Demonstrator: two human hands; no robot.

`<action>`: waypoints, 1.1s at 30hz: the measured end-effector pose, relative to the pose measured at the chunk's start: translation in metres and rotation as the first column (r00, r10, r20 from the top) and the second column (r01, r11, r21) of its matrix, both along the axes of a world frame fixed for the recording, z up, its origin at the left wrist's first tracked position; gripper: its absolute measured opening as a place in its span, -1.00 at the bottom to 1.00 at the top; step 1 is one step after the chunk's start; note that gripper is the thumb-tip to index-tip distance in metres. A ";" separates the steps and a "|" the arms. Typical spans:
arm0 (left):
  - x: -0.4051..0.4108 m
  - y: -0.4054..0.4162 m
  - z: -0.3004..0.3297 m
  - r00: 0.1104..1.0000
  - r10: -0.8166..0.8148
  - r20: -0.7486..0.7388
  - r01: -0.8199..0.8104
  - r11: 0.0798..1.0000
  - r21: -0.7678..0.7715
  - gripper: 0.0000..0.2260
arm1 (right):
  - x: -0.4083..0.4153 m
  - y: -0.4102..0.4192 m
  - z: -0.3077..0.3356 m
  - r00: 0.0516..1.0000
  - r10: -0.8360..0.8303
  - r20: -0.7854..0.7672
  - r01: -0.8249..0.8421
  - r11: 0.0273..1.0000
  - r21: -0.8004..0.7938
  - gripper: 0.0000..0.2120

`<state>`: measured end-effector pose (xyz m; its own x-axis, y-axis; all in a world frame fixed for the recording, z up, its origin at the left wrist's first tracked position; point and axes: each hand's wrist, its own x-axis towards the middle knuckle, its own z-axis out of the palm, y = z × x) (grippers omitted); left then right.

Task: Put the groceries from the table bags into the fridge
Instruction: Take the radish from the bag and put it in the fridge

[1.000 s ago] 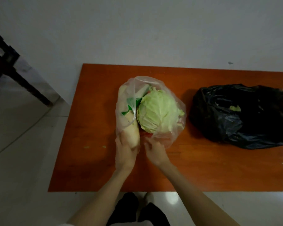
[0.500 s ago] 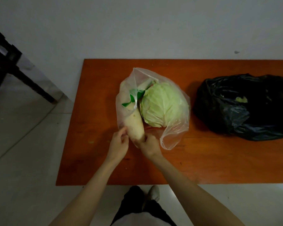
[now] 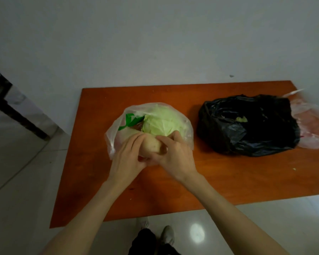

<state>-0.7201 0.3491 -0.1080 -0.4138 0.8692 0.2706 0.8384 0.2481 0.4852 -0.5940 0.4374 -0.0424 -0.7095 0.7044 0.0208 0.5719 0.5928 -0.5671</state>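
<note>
Head view, one frame. Left hand (image 3: 126,159): forearm enters from the lower left, hand raised over the near edge of the clear bag (image 3: 116,133), fingers curled round the near end of a white radish (image 3: 151,145). Right hand (image 3: 175,155): forearm enters from the lower right, fingers curled over the same end of the radish from the right side, thumb side toward the left hand; the two hands touch under the radish. Radish: pale, blunt end showing between the hands, the rest lying back into the bag mouth and mostly covered by the fingers; its full length cannot be made out. Cabbage (image 3: 161,122): pale green head, inside the clear bag, just behind the hands. Green packaging (image 3: 131,120): inside the bag to the left of the cabbage, kind unclear. Table (image 3: 219,179): orange-brown top, set against a white wall. Black bag (image 3: 247,126): on the table, well to the right of the clear bag, a small greenish scrap visible at a fold, contents otherwise hidden. Second clear bag (image 3: 313,126): behind the black bag at the right frame edge, cut off, reddish contents blurred. Dark furniture leg (image 3: 17,115): at left, partly out of frame. Shoes (image 3: 167,234): below the table edge, dim.
</note>
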 end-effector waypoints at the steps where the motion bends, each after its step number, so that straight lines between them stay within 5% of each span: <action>1: 0.000 0.002 0.010 1.000 0.017 -0.007 -0.017 0.999 0.027 -0.29 | 0.001 0.005 0.009 0.996 0.011 -0.088 -0.013 1.000 -0.017 -0.53; 5: -0.001 0.014 0.053 0.957 0.182 0.227 -0.207 0.974 0.092 -0.25 | 0.009 0.024 0.036 0.893 -0.091 -0.441 -0.061 0.946 -0.320 -0.63; 8: -0.004 0.019 0.080 0.847 0.298 0.441 -0.379 0.919 0.107 -0.36 | 0.025 0.031 0.027 0.934 -0.082 -0.348 -0.088 0.890 -0.447 -0.47; 11: -0.002 0.022 0.109 0.799 0.256 0.544 -0.394 0.907 0.151 -0.51 | 0.036 0.024 0.017 0.974 0.040 -0.223 -0.131 0.902 -0.411 -0.25; 15: 0.017 0.036 0.158 0.798 0.070 0.598 -0.278 0.924 0.263 -0.41 | 0.041 0.017 0.038 0.917 0.035 -0.396 -0.198 0.905 -0.376 -0.37; 20: 0.038 0.066 0.196 0.772 -0.094 0.629 -0.118 0.951 0.286 -0.66 | 0.076 0.028 0.060 0.866 -0.137 -0.482 -0.099 0.896 -0.433 -0.37; 22: 0.051 0.077 0.203 0.745 -0.192 0.639 0.012 0.962 0.274 -0.60 | 0.101 0.029 0.068 0.837 -0.215 -0.503 -0.070 0.870 -0.488 -0.40; 27: 0.111 0.093 0.177 0.509 -0.398 0.763 0.429 0.886 0.176 -0.27 | 0.169 0.014 0.077 0.727 -0.441 -0.526 0.073 0.811 -0.580 -0.39; 33: 0.209 0.104 0.162 0.394 -0.487 0.779 0.588 0.785 0.193 -0.39 | 0.239 -0.028 0.072 0.542 -0.703 -0.460 0.374 0.692 -0.618 -0.46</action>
<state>-0.5111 0.4534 0.0540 0.1572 0.9875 0.0068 0.1337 -0.0281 0.9906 -0.3549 0.4098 0.0299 -0.1059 0.9898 -0.0956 0.1049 -0.0845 -0.9909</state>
